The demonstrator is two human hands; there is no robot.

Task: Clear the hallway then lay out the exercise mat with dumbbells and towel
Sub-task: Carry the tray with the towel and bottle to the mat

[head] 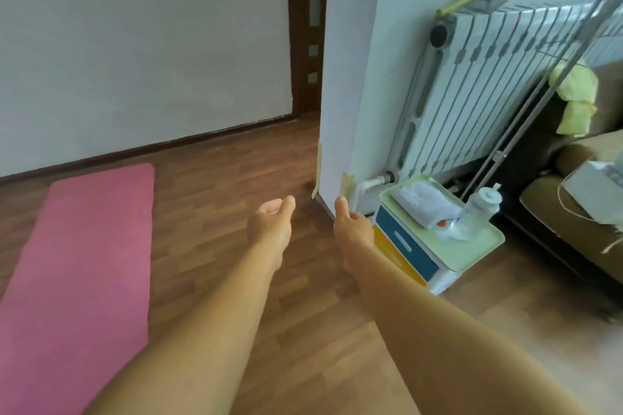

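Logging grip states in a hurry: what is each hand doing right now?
Left hand: fingers curled, closed, holding nothing.
Right hand: fingers curled, thumb up, closed, holding nothing.

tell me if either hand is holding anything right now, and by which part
Nothing is held. The left hand and right hand are both out over the floor, fingers curled on nothing. The towel lies untouched on the green tray.
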